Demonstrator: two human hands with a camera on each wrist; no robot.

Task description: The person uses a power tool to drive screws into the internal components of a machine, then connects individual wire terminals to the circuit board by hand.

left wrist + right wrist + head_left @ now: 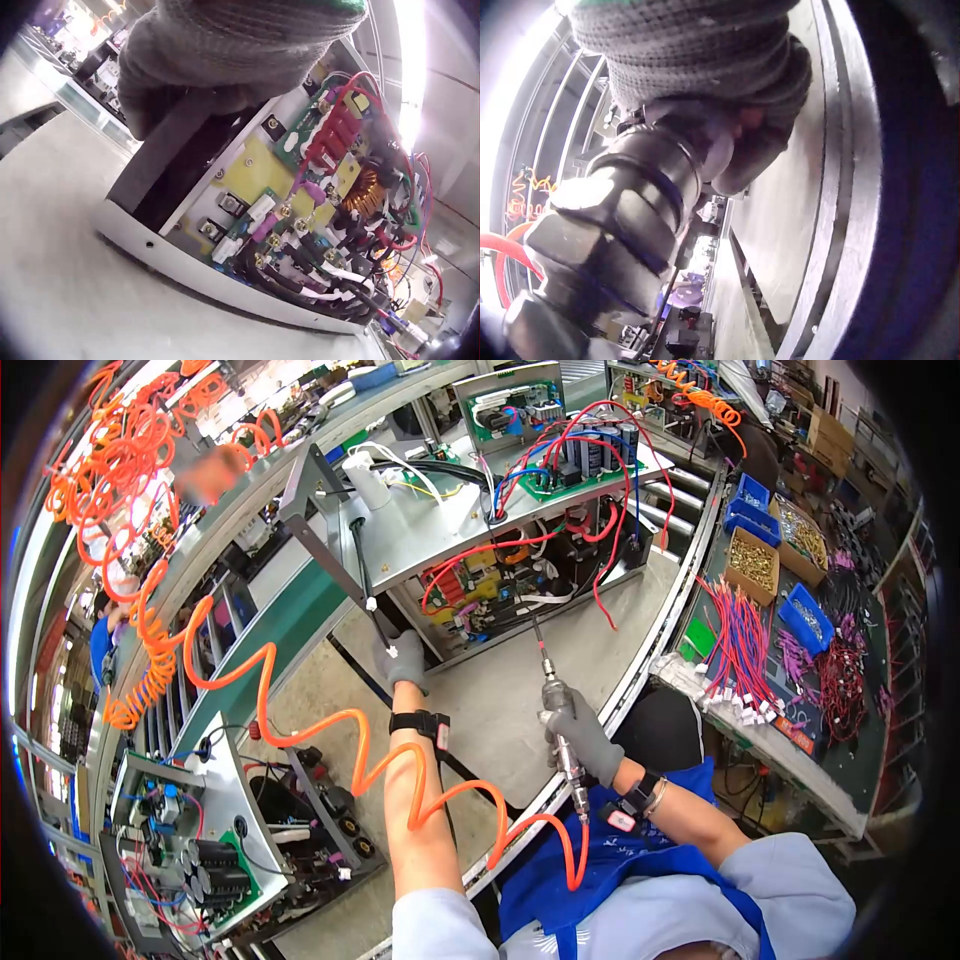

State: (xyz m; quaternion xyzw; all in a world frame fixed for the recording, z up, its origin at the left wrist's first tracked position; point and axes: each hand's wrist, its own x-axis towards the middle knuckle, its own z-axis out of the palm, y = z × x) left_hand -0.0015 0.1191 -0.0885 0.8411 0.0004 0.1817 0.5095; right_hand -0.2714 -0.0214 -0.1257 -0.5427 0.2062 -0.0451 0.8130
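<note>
While the right hand (590,742) curls round the air screwdriver (552,690), aimed at the chassis (418,552) ahead, the left hand's (402,663) hold unreadable, I judge wiring partway: terminal screws (301,224) seated, one red lead (598,585) beyond hanging loose.

Bright strip light (410,67), metal rollers (686,507), cluttered workbench (848,768)

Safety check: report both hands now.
Left grey knit-gloved hand: closed, gripping the dark metal side panel.
Right grey knit-gloved hand: closed, holding the silver cylindrical metal screwdriver.
</note>
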